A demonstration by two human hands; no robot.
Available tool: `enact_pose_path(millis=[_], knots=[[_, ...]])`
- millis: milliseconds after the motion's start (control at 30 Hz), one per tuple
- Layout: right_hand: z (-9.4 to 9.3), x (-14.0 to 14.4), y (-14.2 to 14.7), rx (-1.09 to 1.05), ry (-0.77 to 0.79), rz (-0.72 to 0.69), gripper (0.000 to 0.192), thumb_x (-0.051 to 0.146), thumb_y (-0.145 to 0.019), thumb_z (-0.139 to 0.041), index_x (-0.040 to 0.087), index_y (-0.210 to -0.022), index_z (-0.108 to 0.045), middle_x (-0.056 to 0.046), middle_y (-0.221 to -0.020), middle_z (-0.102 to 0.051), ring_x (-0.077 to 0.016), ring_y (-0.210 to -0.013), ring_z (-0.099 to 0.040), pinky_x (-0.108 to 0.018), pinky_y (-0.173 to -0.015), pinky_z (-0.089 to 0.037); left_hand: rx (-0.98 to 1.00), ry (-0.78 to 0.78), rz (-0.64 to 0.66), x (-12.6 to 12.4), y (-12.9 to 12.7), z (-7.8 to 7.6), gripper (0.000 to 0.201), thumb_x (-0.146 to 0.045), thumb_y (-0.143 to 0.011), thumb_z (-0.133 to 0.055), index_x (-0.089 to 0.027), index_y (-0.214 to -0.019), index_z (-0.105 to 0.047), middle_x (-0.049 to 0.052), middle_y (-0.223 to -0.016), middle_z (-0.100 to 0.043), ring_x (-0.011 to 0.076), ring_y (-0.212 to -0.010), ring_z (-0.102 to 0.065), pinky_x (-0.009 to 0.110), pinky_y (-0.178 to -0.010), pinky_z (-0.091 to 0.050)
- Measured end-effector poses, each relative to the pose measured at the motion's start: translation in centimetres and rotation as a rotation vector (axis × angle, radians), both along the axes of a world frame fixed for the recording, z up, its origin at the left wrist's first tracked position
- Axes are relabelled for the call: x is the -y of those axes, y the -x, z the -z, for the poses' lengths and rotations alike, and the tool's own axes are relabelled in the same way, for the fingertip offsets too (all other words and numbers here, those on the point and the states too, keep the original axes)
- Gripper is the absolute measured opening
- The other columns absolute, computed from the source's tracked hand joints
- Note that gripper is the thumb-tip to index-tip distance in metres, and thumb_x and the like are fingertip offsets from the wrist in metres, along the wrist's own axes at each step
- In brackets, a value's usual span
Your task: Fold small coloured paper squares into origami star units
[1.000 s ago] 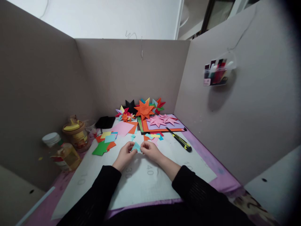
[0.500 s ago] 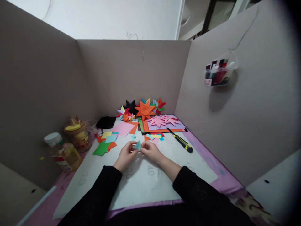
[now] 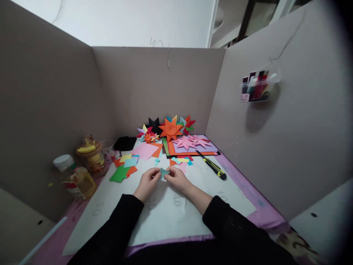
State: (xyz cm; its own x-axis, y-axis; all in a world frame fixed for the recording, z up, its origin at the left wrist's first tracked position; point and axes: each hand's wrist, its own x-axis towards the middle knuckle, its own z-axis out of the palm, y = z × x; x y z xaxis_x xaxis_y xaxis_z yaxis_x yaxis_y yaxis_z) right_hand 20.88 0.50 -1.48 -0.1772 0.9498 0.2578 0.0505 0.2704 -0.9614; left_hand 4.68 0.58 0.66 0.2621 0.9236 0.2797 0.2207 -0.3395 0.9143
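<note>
Grey cardboard partitions wall in the desk (image 3: pixel 248 198) on three sides, and a pale cutting mat (image 3: pixel 171 217) printed with faint numbers covers most of its top. Nearest the camera, two black sleeves lead up to the hands at the middle of the mat. The left hand (image 3: pixel 146 184) and the right hand (image 3: pixel 176 179) meet fingertip to fingertip, both pinched shut on a small light-blue folded paper piece (image 3: pixel 164 172), which sits between them just above the mat. At about ten o'clock from the hands lies a loose pile of green, orange, yellow and blue paper squares (image 3: pixel 124 167). Further out at nine o'clock stand a small bottle of yellowish liquid (image 3: pixel 80 182), a white-lidded jar (image 3: pixel 62 162) and a wooden-rimmed holder (image 3: pixel 90 156). At two o'clock a yellow-and-black utility knife (image 3: pixel 211 166) lies at a slant on the mat. Beyond the hands, at twelve o'clock, come scattered coloured scraps (image 3: pixel 180 161), a pink sheet (image 3: pixel 145 150), then two pink paper stars (image 3: pixel 190 141) on stacked sheets. Against the back partition sit an orange paper star (image 3: pixel 170 129), a black one and several multicoloured ones. High at two o'clock, a clear holder (image 3: pixel 257 86) hangs on the right-hand partition.
</note>
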Motion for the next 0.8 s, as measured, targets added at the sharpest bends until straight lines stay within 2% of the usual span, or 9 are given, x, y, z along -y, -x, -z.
enact_pose_path(millis=[100,300,400,533,667,800], knots=[[0.11,0.02,0.22,-0.023,0.035,-0.011,0.011,0.021,-0.07,-0.057,0.017,-0.065,-0.049,0.005,-0.058,-0.05,-0.0089,-0.054,-0.046,-0.021,-0.053,-0.034,0.034,0.017,-0.027,0.08,-0.18,0.05,0.029,-0.033,-0.077,-0.056,-0.015,-0.1,-0.057,0.002,-0.077,-0.06,0.0138,-0.069,-0.055,0.024,-0.063,-0.042],[-0.11,-0.13,0.37,-0.156,0.165,-0.007,0.012,0.026,-0.073,-0.055,0.017,-0.067,-0.05,0.001,-0.062,-0.059,-0.0087,-0.051,-0.047,-0.02,-0.048,-0.033,0.1,0.076,-0.025,0.21,-0.37,-0.06,0.026,-0.033,-0.076,-0.058,-0.017,-0.095,-0.052,-0.002,-0.066,-0.058,0.013,-0.06,-0.057,0.024,-0.059,-0.043],[-0.05,-0.23,0.32,-0.177,0.122,0.02,0.008,0.022,-0.07,-0.056,0.017,-0.076,-0.055,0.002,-0.064,-0.058,-0.0096,-0.054,-0.05,-0.021,-0.051,-0.035,0.082,0.073,-0.036,0.28,-0.23,-0.3,0.019,-0.032,-0.076,-0.056,-0.016,-0.088,-0.055,-0.002,-0.065,-0.057,0.0113,-0.057,-0.054,0.023,-0.057,-0.042],[0.41,-0.46,0.16,-0.21,0.033,0.042,0.026,0.017,-0.069,-0.054,0.019,-0.094,-0.058,0.005,-0.061,-0.051,-0.0093,-0.055,-0.048,-0.021,-0.053,-0.036,0.061,0.098,-0.037,0.37,-0.1,-0.56,0.021,-0.032,-0.075,-0.056,-0.014,-0.086,-0.061,-0.002,-0.062,-0.057,0.0109,-0.055,-0.053,0.022,-0.056,-0.041],[0.73,-0.65,-0.03,-0.207,0.001,0.047,0.02,0.019,-0.071,-0.056,0.018,-0.09,-0.062,0.004,-0.062,-0.051,-0.0091,-0.054,-0.046,-0.022,-0.053,-0.035,0.046,0.099,-0.056,0.33,-0.08,-0.53,0.026,-0.032,-0.075,-0.056,-0.013,-0.09,-0.064,-0.001,-0.059,-0.057,0.0118,-0.056,-0.054,0.022,-0.056,-0.042],[0.76,-0.83,-0.25,-0.176,-0.014,0.088,0.015,0.025,-0.073,-0.059,0.018,-0.085,-0.064,0.002,-0.063,-0.055,-0.0105,-0.055,-0.048,-0.023,-0.052,-0.036,0.027,0.103,-0.065,0.25,-0.14,-0.28,0.029,-0.032,-0.073,-0.058,-0.012,-0.092,-0.066,0.001,-0.064,-0.062,0.0132,-0.06,-0.057,0.023,-0.059,-0.045]])
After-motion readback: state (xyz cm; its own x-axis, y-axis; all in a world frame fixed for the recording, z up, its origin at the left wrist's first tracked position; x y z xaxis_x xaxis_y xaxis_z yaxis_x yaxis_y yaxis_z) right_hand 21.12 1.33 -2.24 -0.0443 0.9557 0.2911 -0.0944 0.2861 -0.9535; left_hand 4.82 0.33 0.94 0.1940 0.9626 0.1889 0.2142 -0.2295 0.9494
